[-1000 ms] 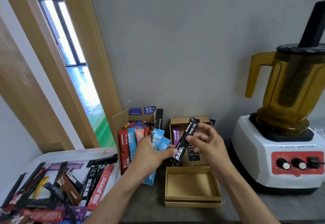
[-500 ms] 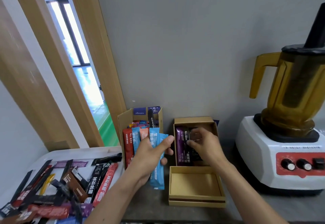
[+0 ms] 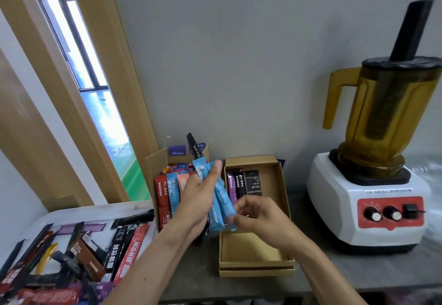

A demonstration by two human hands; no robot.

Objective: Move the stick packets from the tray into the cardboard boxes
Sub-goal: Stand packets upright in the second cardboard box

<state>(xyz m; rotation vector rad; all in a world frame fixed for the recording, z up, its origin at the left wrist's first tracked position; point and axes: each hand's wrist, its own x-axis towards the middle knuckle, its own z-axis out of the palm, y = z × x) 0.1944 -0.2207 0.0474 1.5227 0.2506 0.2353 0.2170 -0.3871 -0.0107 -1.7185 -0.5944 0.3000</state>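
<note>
My left hand [image 3: 199,199] grips a bunch of light blue stick packets [image 3: 218,197] upright in front of the two boxes. My right hand [image 3: 257,216] pinches the lower end of one blue packet, just in front of the small cardboard box [image 3: 277,185]. That box holds a purple packet and black packets [image 3: 246,182] along its left side. The taller open carton [image 3: 155,163] on the left is packed with red, blue and pink packets. A white tray [image 3: 62,213] at lower left holds several mixed packets [image 3: 119,247].
An empty cardboard lid [image 3: 256,270] lies in front of the small box, under my right wrist. A blender [image 3: 373,185] with an amber jug stands to the right on the grey counter. The grey wall is close behind; a wooden door frame rises at left.
The black packet now lies in the small box. My right hand has drawn back from the box to the lower end of the blue packets, which my left hand has raised and tilted.
</note>
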